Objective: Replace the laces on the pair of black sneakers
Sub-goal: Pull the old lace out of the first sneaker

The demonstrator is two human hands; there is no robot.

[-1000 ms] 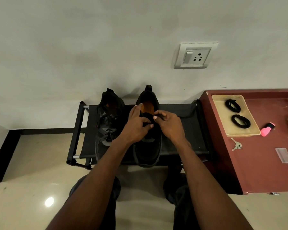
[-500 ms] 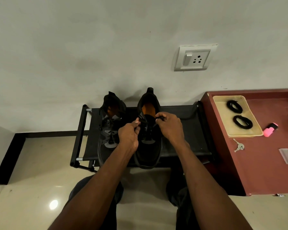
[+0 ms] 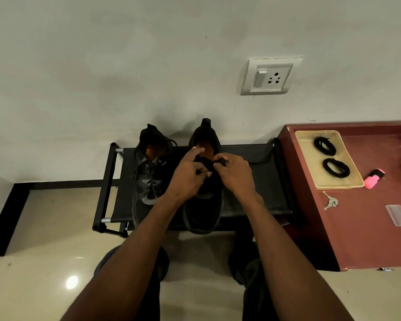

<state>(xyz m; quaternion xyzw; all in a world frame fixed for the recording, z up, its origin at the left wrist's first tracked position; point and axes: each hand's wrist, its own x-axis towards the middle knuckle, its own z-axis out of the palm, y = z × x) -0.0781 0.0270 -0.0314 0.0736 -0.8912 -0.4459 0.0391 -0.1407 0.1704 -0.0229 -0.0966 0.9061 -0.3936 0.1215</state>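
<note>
Two hands work the right sneaker (image 3: 204, 200) on the shoe rack (image 3: 252, 181) — right hand (image 3: 235, 176) pinching its lace, left hand (image 3: 188, 179) curled beside, index out, likely loosening. Spare laces (image 3: 325, 145) wait right of the rack.

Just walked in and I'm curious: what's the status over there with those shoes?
Both hands on the right sneaker: right hand pinches the old lace, left hand works its tongue. Left sneaker still laced. New laces wait on the tray. Nothing in the way.

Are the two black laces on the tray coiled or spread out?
Coiled. Both laces lie as separate closed loops on the beige tray, untouched.
</note>
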